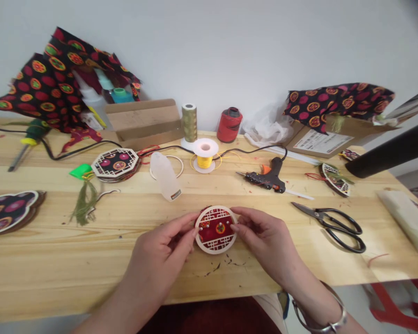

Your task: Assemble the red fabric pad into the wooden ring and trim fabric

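Observation:
Between my two hands is a round ornament [212, 228] with a pale wooden lattice rim, dark red patterned cloth and several small white beads. My left hand [167, 250] pinches its left edge between thumb and fingers. On the opposite edge, my right hand [264, 241] grips it the same way, thumb on the front face. The ornament is held just above the table, tilted towards me; its back is hidden. Small dark scraps [218, 267] lie on the wood below it. Black-handled scissors [329, 222] rest to the right of my right hand.
Behind my hands lie a glue gun [268, 177], a yellow thread spool [205, 157], a translucent white piece [165, 176] and an octagonal ornament [115, 163]. Against the wall stand thread cones, a cardboard box [144, 121] and patterned cloth [55, 83]. A black post [390, 147] rises at right.

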### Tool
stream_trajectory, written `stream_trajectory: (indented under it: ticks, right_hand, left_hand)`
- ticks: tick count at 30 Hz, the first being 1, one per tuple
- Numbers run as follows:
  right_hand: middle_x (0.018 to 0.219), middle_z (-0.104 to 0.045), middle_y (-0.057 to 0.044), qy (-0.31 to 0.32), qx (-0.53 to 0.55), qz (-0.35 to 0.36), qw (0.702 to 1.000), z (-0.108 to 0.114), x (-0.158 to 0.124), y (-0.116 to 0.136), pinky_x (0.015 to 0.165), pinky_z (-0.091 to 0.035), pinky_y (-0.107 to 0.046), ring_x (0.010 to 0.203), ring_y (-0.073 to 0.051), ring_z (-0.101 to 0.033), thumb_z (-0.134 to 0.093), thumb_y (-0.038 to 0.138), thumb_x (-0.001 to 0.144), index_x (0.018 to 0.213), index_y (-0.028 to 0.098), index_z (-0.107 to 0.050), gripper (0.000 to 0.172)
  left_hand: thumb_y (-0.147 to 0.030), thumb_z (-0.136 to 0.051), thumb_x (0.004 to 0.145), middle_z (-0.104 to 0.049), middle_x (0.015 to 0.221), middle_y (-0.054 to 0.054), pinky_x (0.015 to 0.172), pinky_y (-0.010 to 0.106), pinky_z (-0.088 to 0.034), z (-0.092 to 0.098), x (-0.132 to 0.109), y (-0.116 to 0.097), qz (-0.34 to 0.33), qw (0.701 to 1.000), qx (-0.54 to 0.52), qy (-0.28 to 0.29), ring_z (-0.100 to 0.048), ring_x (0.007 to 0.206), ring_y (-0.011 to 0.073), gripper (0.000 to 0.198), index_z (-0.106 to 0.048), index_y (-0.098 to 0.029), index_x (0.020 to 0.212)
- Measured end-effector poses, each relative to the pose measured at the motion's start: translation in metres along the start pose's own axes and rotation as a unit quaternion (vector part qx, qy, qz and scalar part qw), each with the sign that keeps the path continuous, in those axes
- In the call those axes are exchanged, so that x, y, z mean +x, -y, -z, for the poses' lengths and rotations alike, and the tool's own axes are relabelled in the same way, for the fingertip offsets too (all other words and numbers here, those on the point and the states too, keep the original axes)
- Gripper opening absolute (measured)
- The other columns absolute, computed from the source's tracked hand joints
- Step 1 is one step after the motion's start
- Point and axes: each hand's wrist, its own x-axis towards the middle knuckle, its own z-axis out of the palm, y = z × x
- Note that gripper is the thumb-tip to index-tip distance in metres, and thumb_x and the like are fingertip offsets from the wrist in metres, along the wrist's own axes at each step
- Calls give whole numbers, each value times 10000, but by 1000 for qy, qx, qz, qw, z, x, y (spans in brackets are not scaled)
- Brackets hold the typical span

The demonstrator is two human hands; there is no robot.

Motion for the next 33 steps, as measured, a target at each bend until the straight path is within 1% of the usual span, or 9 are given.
stream_trajectory:
  ticks: [3, 5, 10, 13, 17, 22, 25, 29, 33]
  right_hand:
    - [700, -676, -3, -1, -3, 0, 1000, -3, 2, 0, 624, -518, -296, 612, -133, -595, -637, 242, 785, 1056, 175, -703, 287]
    - [704, -675, -3, 2, -2, 2, 1000, -4, 3, 0, 620, -516, -291, 607, -130, -593, -630, 231, 787, 1067, 174, -695, 293]
    - [699, -670, 1, 6, 11, 1, 1000, -5, 3, -1, 607, -510, -279, 599, -124, -590, -628, 227, 797, 1104, 181, -682, 315]
    - [686, -672, 5, 12, 23, 3, 1000, -5, 4, 0, 591, -507, -270, 585, -120, -588, -625, 221, 799, 1079, 191, -694, 291]
    - [705, -681, 6, 18, 16, 6, 1000, -5, 4, 0, 605, -503, -269, 603, -119, -583, -616, 199, 810, 1058, 214, -714, 267]
    - [695, -660, 10, 13, 18, -2, 1000, -3, 3, 0, 615, -490, -283, 602, -121, -564, -637, 218, 805, 1105, 203, -700, 308]
    - [714, -648, 12, 53, 32, -2, 998, 1, 3, 1, 623, -485, -282, 621, -124, -553, -644, 204, 807, 1126, 227, -693, 323]
    - [841, -643, -1, 117, 5, 18, 993, 9, 1, 6, 683, -499, -291, 724, -145, -563, -712, 185, 787, 1237, 286, -629, 468]
    - [912, -624, -12, 122, -78, 67, 987, 15, 1, 8, 716, -492, -298, 770, -155, -565, -747, 190, 784, 1293, 315, -576, 551]
  left_hand:
    - [-354, -606, 821, -784, 960, -2, 749, 318, -592, 0, 1, 2, -66, 996, 51, -24, -732, 803, 190, 294, -724, -266, 1076]
    - [-329, -583, 850, -767, 1054, -1, 796, 324, -578, 0, 2, 2, -111, 990, 80, -27, -727, 895, 197, 277, -717, -269, 1084]
    - [-300, -533, 905, -764, 982, 21, 698, 304, -561, 1, 6, 4, -184, 973, 140, -20, -710, 810, 179, 307, -656, -249, 1182]
    - [-334, -588, 882, -733, 985, 37, 734, 327, -553, 0, 5, 6, -216, 961, 172, -18, -687, 827, 191, 378, -601, -223, 1244]
    - [-392, -624, 864, -686, 1099, 59, 862, 371, -524, -2, 5, 10, -253, 942, 218, -22, -647, 983, 230, 459, -546, -224, 1284]
    - [-381, -562, 915, -636, 1141, 66, 883, 369, -503, -3, 3, 11, -285, 920, 268, -29, -604, 1032, 235, 474, -450, -245, 1354]
    - [-391, -545, 926, -634, 1116, 78, 871, 379, -500, -3, 3, 12, -303, 907, 290, -33, -581, 1022, 249, 485, -429, -223, 1367]
    - [-401, -556, 918, -644, 1095, 91, 882, 408, -485, -3, 4, 14, -319, 900, 294, -43, -562, 1014, 268, 493, -460, -192, 1354]
    - [-439, -562, 908, -657, 1091, 82, 911, 437, -468, -3, 5, 17, -313, 906, 282, -46, -557, 1013, 273, 495, -494, -213, 1343]
